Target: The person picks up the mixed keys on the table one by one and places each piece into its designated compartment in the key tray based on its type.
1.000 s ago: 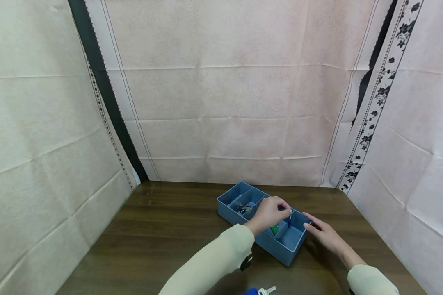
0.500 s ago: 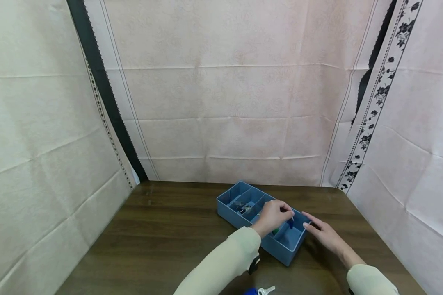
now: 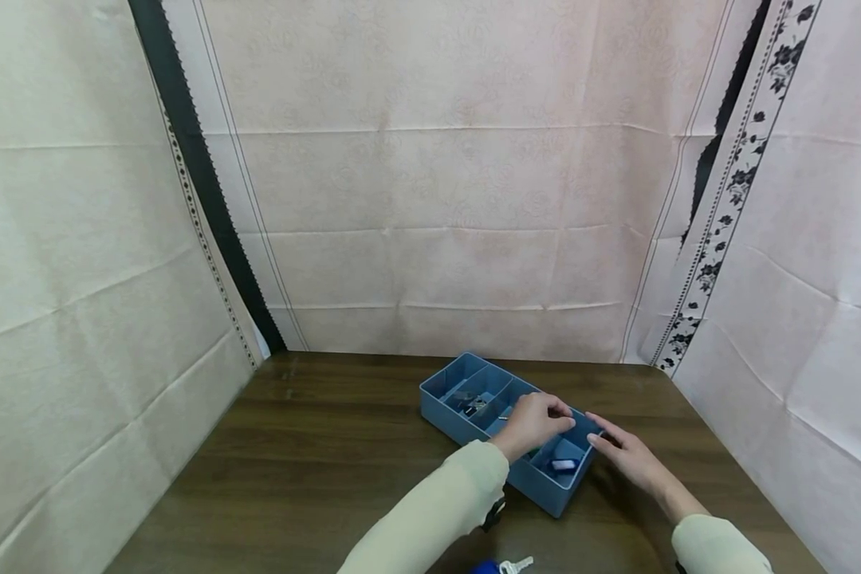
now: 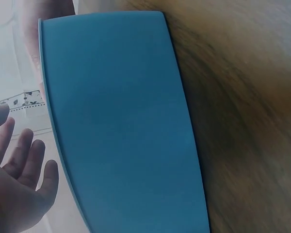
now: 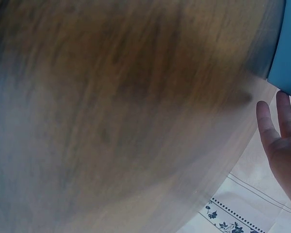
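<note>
A blue divided box [image 3: 541, 486] stands at an angle on the table. Over its right part hovers my left hand [image 3: 533, 422], thumb and fingers loosely bent with nothing held between them; the left wrist view shows these fingers beside the tall box wall [image 4: 121, 121]. Below them, in the right-end compartment, lies a small blue and white block-like item [image 3: 564, 465]. My right hand [image 3: 634, 458] touches the box's right end with fairly straight fingers, also seen at the box corner in the right wrist view. A green thing in the neighbouring compartment is mostly hidden by my left hand.
Small metallic and dark pieces [image 3: 476, 406] lie in a compartment towards the box's left end. At the near table edge is a silver key [image 3: 516, 565] beside a blue piece [image 3: 485, 568]. Pale patterned cloth [image 3: 430, 199] hangs behind and on both sides of the wooden table [image 3: 294, 462].
The dark blue item that dangled from my left fingers has dropped into the right-end compartment and now lies flat. My left hand shifted slightly right; the right hand stayed at the box.
</note>
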Motion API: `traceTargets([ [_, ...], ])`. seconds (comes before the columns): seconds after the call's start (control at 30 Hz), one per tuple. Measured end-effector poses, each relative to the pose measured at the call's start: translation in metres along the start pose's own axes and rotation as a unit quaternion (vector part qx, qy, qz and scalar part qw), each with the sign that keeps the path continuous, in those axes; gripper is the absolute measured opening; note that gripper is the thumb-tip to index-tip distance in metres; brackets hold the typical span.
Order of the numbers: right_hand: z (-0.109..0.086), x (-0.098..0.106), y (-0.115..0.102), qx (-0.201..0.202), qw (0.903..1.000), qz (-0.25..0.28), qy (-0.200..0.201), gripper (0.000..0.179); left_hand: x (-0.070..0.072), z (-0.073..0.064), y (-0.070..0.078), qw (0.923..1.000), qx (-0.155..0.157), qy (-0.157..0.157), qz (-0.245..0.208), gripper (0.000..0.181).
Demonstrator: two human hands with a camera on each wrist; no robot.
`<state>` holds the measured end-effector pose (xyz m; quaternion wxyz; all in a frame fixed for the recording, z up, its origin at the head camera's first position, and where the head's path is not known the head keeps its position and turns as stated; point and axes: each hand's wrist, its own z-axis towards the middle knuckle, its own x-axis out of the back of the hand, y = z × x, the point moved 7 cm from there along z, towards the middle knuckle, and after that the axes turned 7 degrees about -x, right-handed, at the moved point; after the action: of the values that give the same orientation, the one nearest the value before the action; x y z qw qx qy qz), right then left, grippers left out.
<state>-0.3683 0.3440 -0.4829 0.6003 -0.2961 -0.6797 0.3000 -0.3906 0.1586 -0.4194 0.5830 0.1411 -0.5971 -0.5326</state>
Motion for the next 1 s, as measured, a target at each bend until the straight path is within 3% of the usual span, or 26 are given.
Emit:
traceTargets([
  [0.53,-0.001,-0.001,-0.001,-0.003,0.9999,0.009,-0.007,0.063,0.02,-0.014,0.003,0.9991,-0.037,-0.02,-0.003,0.009],
  [1.0,-0.001,-0.002,0.0,-0.009,1.0,0.0,-0.002,0.065,0.043,-0.029,0.001,0.9985,-0.043,-0.033,-0.011,0.014],
])
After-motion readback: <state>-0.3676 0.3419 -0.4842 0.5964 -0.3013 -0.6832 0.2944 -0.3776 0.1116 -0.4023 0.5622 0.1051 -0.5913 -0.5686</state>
